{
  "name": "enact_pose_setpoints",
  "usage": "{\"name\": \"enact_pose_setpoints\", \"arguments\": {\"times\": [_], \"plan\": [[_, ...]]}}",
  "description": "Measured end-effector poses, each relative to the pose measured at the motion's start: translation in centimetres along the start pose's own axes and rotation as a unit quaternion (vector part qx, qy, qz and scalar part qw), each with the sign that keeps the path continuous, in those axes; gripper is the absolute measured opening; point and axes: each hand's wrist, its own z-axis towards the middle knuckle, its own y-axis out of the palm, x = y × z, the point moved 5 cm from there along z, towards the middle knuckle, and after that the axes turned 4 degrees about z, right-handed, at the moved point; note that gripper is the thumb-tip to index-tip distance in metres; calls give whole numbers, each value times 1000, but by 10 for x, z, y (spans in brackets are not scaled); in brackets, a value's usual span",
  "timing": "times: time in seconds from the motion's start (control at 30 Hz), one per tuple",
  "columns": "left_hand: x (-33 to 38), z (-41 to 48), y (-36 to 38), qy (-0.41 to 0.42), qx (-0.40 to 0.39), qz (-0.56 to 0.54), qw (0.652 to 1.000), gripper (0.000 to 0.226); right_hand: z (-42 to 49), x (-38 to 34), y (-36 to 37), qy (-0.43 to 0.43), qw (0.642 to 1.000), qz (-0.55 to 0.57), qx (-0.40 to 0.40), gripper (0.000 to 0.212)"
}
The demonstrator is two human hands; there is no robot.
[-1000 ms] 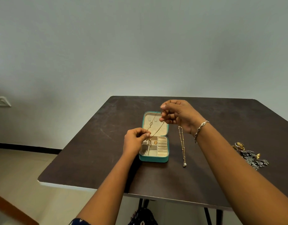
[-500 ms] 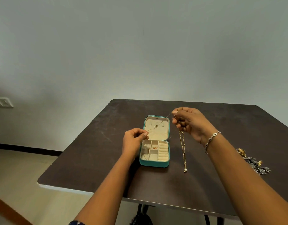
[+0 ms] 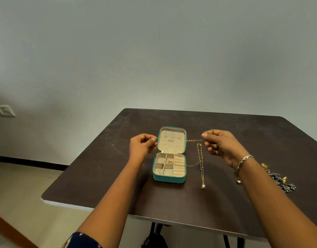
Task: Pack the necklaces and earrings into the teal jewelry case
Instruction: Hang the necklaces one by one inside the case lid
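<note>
As the hands spread wider, left hand (image 3: 141, 148) and right hand (image 3: 220, 146) each pinch one end of thin chain (image 3: 193, 140) | taut across teal jewelry case (image 3: 169, 179) lid | ready for hooking

The teal jewelry case (image 3: 169, 178) is sitting open on the tabletop (image 3: 100, 176), its cream-lined lid standing upright behind a divided tray with ring rolls along the right. A thin gold chain (image 3: 194, 140) is stretching level in front of the lid, pinched at its ends by the left hand (image 3: 141, 147) and the right hand (image 3: 220, 145). A beaded gold necklace (image 3: 200, 163) is lying straight just right of the case, pearl end nearest. Gold and dark silver earrings (image 3: 281, 182) are lying heaped far right.
</note>
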Motion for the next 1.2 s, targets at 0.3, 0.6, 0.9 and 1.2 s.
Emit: {"name": "enact_pose_setpoints", "arguments": {"times": [0.3,0.6,0.9,1.2], "plan": [[15,9,-13,19,18,-13,1000,9,0,9,-19,-8,1000,-19,11,5],[13,6,-17,14,36,-6,999,8,-5,7,-31,-7,1000,0,8,17],[10,-1,-10,17,27,41,999,8,-7,2,-48,-38,995,29,90,13],[11,-15,-1,77,-2,138,987,19,-4,-5,-64,-61,985,71,142,13]]}}
